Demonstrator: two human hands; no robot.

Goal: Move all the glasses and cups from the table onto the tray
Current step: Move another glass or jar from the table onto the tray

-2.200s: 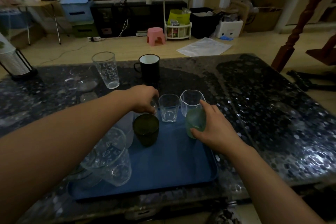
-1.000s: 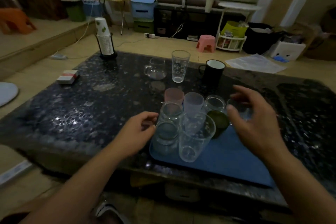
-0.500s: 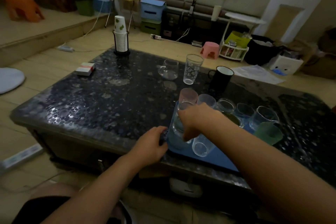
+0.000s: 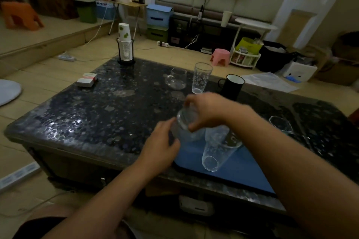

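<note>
A blue tray (image 4: 242,170) lies at the near edge of the dark table (image 4: 108,114). My right hand (image 4: 206,108) grips the rim of a clear glass (image 4: 186,120) raised above the tray's left end. My left hand (image 4: 161,149) touches the lower side of that glass, at the tray's left edge. A tall patterned clear cup (image 4: 215,151) stands on the tray beside it. Another clear glass (image 4: 281,124) shows past my right forearm, which hides the other cups on the tray. On the table behind stand a glass mug (image 4: 176,78), a tall patterned glass (image 4: 201,77) and a black mug (image 4: 232,85).
A holder of stacked paper cups (image 4: 125,46) stands at the table's far left corner. A small red and white box (image 4: 86,79) lies on the left side. Beyond the table are a pink stool (image 4: 220,56), a white rack and storage boxes on the floor.
My right hand has lifted a clear glass up off the tray's left end. My left hand rose from the tray's edge to the glass's side. The view shifted slightly left.
</note>
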